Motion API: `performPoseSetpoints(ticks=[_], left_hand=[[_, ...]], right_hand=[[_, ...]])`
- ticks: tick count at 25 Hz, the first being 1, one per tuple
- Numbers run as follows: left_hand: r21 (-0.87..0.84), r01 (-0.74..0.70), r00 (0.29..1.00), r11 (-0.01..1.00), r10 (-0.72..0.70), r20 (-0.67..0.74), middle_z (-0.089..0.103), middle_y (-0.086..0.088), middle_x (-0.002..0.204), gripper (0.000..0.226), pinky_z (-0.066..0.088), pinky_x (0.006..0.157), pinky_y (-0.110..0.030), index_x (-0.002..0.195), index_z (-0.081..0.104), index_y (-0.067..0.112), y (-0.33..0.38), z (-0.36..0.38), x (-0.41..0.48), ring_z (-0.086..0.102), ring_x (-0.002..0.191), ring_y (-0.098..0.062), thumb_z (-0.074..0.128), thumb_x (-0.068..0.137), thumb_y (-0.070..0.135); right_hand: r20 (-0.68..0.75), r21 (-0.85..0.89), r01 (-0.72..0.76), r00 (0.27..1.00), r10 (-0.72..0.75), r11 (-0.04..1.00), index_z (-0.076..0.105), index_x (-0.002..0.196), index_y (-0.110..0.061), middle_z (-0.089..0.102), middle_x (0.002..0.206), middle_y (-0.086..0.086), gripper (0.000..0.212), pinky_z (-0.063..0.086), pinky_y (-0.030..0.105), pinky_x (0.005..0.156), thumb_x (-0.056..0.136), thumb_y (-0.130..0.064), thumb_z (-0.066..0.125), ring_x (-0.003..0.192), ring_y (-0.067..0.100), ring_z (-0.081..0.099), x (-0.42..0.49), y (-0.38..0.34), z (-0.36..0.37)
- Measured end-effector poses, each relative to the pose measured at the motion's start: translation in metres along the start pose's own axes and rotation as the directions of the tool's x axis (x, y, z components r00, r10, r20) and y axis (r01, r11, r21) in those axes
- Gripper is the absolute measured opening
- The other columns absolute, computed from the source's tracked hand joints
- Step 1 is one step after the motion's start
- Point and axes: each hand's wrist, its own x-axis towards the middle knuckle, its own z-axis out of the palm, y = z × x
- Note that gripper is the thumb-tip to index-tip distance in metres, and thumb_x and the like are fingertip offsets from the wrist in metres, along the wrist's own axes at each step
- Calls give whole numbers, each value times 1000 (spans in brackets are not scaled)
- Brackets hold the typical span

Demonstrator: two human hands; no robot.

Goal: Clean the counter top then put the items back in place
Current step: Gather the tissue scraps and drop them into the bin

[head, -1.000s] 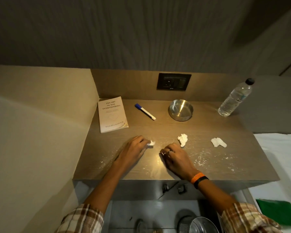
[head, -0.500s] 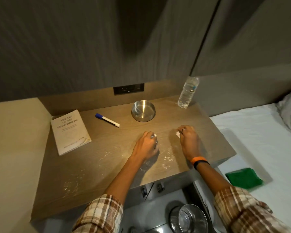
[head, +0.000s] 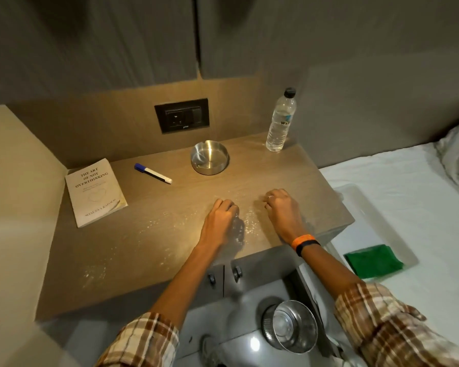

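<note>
The wooden counter top (head: 143, 247) has white crumbs (head: 249, 225) scattered over its front half. My left hand (head: 220, 221) rests on it as a fist, knuckles up, beside the crumbs. To the right, near the counter's right edge, my right hand (head: 282, 210) is also a fist. The white tissue scraps both hands took hold of are hidden inside them. At the back lie a book (head: 94, 192), a blue-capped marker (head: 153, 173), a steel ashtray (head: 210, 157) and a water bottle (head: 280, 121).
A wall socket (head: 182, 115) sits behind the ashtray. To the right is a bed (head: 408, 176) with a white tray (head: 366, 207) and a green cloth (head: 372, 260). A steel bowl (head: 293, 325) stands on the floor below the counter's drawers.
Three tissue scraps lay on the counter a second ago; both hands moved right and closed over them, and none lies loose now. The view has swung right toward the bed.
</note>
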Motion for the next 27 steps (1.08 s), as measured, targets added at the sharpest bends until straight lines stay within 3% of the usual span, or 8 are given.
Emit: performPoseSetpoints(ticks=[3,6,9,12,15,21,24,27], left_hand=[[-96,-31,994,995,21,-107,67,-6,97,27,50,63,-28,90,69,7,54,12,-44,57,90,-24,74,68,-9],[-184,-101,983,978,69,-169,68,-7,103,20,50,80,-26,95,69,6,112,60,-102,58,95,-22,64,79,-6],[-326,92,996,941,-92,14,65,-3,117,21,46,88,-18,105,69,11,156,133,-156,60,104,-16,56,89,12],[-345,374,909,861,-267,319,59,7,122,23,44,90,-14,106,70,19,181,223,-197,61,106,-11,52,92,21],[-302,508,810,807,-328,486,64,3,114,17,52,91,-27,95,72,16,185,334,-217,65,103,-18,61,84,9],[-77,462,778,884,-362,513,56,6,124,30,38,84,2,126,61,9,151,549,-260,50,110,-6,49,99,13],[-156,562,726,813,-394,564,57,-5,134,39,46,105,-35,128,58,13,120,626,-273,56,120,-24,58,89,13],[-120,483,697,867,-298,652,41,-15,152,56,34,115,-39,140,49,10,107,653,-280,39,141,-31,64,86,9]], right_hand=[[-124,188,91,990,-69,978,76,96,-9,72,101,4,20,55,31,75,81,1,70,95,21,63,-63,3,-22],[-94,320,38,996,-9,947,76,102,-11,72,104,2,21,51,25,82,86,0,67,98,16,61,-151,40,-23],[121,335,-164,984,130,928,76,100,-10,73,104,3,23,53,25,82,84,3,65,96,18,66,-230,95,14],[378,257,-352,894,241,900,76,96,-6,74,101,10,17,56,32,78,82,-2,68,89,27,70,-282,143,67],[520,111,-383,809,275,917,75,98,-9,75,100,9,15,59,35,78,84,-11,69,87,25,71,-321,195,153],[566,22,-472,733,378,881,73,103,-18,75,101,3,21,56,29,79,90,-12,58,91,20,71,-373,270,339],[617,40,-491,697,365,870,70,112,-8,71,114,12,25,52,34,87,92,-12,58,103,28,67,-384,299,412],[703,-2,-319,674,229,948,55,135,-9,49,142,16,40,45,41,104,95,-17,54,126,34,52,-396,314,453]])
